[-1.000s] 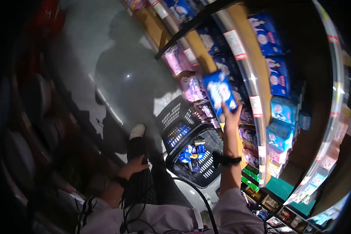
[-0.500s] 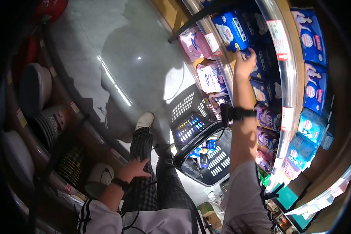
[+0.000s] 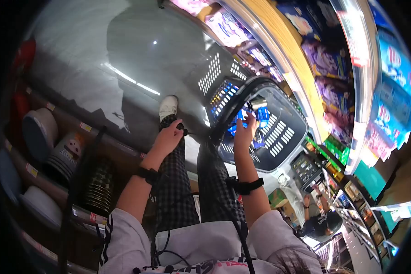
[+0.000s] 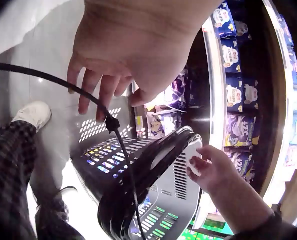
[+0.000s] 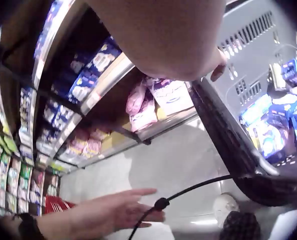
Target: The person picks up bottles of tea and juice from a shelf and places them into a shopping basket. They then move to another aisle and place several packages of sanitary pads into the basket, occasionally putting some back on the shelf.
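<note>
My right hand (image 3: 245,130) is over the black shopping basket (image 3: 285,153), and several small blue packs (image 3: 262,116) lie inside it. In the left wrist view the right hand (image 4: 214,170) is beside the basket's rim, its fingers loosely bent with nothing between them. The right wrist view shows a blue-and-white pack (image 5: 271,140) and a blue box (image 5: 294,72) inside the basket. My left hand (image 3: 170,138) hangs above the checked trouser leg, empty; its fingers (image 4: 106,90) are relaxed, and a black cable passes in front of them.
Shelves on the right hold purple packs (image 3: 326,59) and light-blue packs (image 3: 392,107). Stacked bins (image 3: 68,153) and basins (image 3: 39,128) fill the left shelf. Another person (image 3: 322,223) is at the lower right, near a black crate (image 3: 306,169). Grey floor (image 3: 137,59) runs between the shelves.
My right hand held a blue pack, brought it to the shelf, and has since come down empty over the basket. The left hand has moved slightly up and forward. The head view has turned.
</note>
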A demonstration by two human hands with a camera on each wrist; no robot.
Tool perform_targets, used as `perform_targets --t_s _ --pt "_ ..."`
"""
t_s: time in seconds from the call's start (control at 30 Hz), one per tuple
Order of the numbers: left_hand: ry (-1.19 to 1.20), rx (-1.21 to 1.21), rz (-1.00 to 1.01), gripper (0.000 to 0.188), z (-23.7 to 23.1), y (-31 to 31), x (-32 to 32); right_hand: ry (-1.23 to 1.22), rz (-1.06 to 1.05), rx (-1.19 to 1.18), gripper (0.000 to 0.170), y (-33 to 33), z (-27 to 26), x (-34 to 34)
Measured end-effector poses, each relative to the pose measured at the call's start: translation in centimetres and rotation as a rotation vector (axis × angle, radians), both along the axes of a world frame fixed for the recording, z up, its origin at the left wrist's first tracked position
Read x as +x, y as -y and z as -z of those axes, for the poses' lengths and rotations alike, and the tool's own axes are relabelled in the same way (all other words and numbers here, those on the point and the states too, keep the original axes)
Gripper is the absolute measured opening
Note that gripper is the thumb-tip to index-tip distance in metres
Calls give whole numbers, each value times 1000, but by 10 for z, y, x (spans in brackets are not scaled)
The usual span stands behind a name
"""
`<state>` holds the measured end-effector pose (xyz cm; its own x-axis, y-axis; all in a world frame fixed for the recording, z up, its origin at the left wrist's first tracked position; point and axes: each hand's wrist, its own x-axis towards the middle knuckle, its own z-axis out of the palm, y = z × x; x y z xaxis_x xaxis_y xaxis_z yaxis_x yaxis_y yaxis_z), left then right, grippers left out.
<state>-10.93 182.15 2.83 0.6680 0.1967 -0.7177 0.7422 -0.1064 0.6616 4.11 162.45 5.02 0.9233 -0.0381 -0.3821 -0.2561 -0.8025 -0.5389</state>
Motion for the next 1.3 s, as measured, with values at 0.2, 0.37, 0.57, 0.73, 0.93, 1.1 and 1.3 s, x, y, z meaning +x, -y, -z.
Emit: perform_targets --t_s 0.2,0.37,0.57,0.73,0.93,1.1,1.3 --pt "-12 -211 728 21 -2 38 -12 -433 347 463 49 1 6 0" --pt "17 85 498 27 -8 82 -22 -494 311 593 46 -16 9 0" --pt "-30 5 -151 86 15 49 -4 -656 172 816 39 -12 35 -7" --pt "-59 292 33 88 12 16 20 -731 303 450 33 58 131 -29" --pt "-62 357 5 82 22 -8 9 -551 27 10 41 76 199 -11" --pt "-60 304 -29 78 17 -13 10 -394 63 -71 55 18 213 20" --pt "-51 254 -67 75 19 -21 11 -860 972 359 39 1 266 33"
